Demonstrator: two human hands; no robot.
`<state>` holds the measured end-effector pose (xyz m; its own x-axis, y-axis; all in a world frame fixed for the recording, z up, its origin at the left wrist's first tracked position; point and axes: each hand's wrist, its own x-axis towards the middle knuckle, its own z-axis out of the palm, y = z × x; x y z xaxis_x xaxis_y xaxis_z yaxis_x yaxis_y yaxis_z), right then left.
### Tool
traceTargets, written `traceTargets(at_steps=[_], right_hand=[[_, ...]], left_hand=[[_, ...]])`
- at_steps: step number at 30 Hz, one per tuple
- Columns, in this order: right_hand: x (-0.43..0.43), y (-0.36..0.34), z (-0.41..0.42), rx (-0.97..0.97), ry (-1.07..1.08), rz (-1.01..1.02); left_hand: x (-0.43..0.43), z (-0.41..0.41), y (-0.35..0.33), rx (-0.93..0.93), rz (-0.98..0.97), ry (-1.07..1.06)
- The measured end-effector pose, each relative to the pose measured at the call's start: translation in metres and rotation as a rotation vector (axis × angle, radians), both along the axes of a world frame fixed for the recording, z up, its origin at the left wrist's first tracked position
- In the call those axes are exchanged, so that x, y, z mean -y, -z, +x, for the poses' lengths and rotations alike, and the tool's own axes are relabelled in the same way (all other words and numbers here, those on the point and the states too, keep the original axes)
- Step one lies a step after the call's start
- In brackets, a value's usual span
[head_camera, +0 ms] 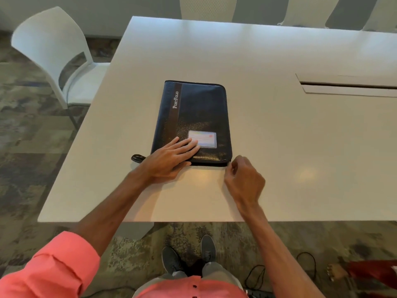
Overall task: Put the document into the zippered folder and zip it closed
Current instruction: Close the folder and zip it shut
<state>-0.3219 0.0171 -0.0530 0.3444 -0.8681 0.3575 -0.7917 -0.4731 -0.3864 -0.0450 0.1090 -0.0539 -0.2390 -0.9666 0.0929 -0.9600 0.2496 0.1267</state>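
Folder lies shut on the worktop, so I keep my left hand spread flat on its near cover while my right hand, grip pinched at the near right corner, pulls the zip steadily round; document unseen, presumably inside.

The zippered folder lies closed on the table, near its front edge. A chair stands left of the table; more chairs stand behind it.

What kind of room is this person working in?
Probably an office meeting room: a long white conference table with a cable slot in its top, matching white chairs around it, and patterned carpet underfoot.
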Motion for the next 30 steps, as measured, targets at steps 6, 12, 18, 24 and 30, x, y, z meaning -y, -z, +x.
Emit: traceTargets(at_steps=[6, 12, 18, 24, 30], right_hand=[[0.03, -0.003, -0.004, -0.007, -0.038, -0.004], [0.074, -0.008, 0.007, -0.054, -0.15, -0.004], [0.102, -0.011, 0.0, -0.074, -0.371, 0.092], [0.116, -0.01, 0.001, -0.058, -0.483, 0.156], [0.117, -0.006, 0.001, -0.051, -0.475, 0.138]], left_hand=[[-0.005, -0.001, -0.001, -0.008, -0.003, 0.015], [-0.007, 0.001, -0.008, -0.049, -0.009, 0.005], [0.019, -0.009, -0.029, -0.182, -0.163, -0.096], [0.119, -0.048, -0.048, -0.297, -0.08, -0.478], [0.198, -0.075, -0.037, -0.125, 0.175, -0.666]])
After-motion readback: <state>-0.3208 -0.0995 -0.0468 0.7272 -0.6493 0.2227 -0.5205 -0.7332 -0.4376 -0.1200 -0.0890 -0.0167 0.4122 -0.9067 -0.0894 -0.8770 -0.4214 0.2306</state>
